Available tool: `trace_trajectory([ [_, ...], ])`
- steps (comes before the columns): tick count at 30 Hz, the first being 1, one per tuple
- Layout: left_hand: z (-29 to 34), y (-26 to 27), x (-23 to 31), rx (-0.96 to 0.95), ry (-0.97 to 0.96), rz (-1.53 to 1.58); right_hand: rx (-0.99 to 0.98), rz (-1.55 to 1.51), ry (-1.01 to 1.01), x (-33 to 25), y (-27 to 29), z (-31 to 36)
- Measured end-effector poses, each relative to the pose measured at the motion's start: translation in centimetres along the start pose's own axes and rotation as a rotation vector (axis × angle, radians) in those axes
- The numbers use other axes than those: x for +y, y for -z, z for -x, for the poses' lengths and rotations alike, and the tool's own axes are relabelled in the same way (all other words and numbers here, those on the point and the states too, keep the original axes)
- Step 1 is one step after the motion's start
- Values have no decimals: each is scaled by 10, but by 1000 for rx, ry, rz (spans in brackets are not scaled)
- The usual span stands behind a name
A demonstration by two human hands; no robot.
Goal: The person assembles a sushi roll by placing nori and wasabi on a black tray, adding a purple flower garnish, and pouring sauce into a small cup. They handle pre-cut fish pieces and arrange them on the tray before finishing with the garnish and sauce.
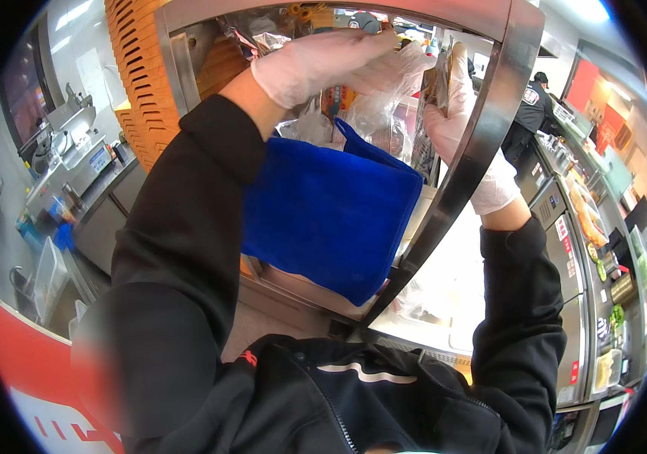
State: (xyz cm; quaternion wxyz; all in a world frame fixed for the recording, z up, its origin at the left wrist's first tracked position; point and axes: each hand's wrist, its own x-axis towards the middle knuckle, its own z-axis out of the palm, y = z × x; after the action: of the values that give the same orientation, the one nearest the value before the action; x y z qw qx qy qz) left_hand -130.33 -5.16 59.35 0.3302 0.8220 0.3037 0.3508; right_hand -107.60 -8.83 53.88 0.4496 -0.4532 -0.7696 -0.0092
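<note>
Two gloved hands reach into one metal rack (pixel 482 17). The left hand (pixel 327 66) has its fingers stretched rightward above a crumpled clear bag (pixel 376 107); the right hand (pixel 450 130) points its fingers up beside the post. I cannot tell whether either pinches anything. The bag lies between them behind one blue cloth (pixel 331 216), long axis slanting up rightward.

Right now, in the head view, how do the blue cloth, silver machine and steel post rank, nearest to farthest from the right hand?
From the right hand:
1. Steel post: crossing in front.
2. Blue cloth: lower left.
3. Silver machine: far left, across the room.
</note>
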Motion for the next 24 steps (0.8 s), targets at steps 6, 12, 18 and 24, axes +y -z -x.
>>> trace_trajectory([
  [6, -14, 5, -41, -186, 514, -871, 22, -51, -27, -14, -1, 6],
  [12, -4, 9, -50, 75, 249, -399, -48, -235, -20, -23, -4, 12],
  [18, 64, 36, -31, 498, 67, 226, -34, -230, 141, -14, -14, 6],
  [24, 97, 55, -20, 627, -145, 474, -58, -236, 152, -24, -10, 3],
])
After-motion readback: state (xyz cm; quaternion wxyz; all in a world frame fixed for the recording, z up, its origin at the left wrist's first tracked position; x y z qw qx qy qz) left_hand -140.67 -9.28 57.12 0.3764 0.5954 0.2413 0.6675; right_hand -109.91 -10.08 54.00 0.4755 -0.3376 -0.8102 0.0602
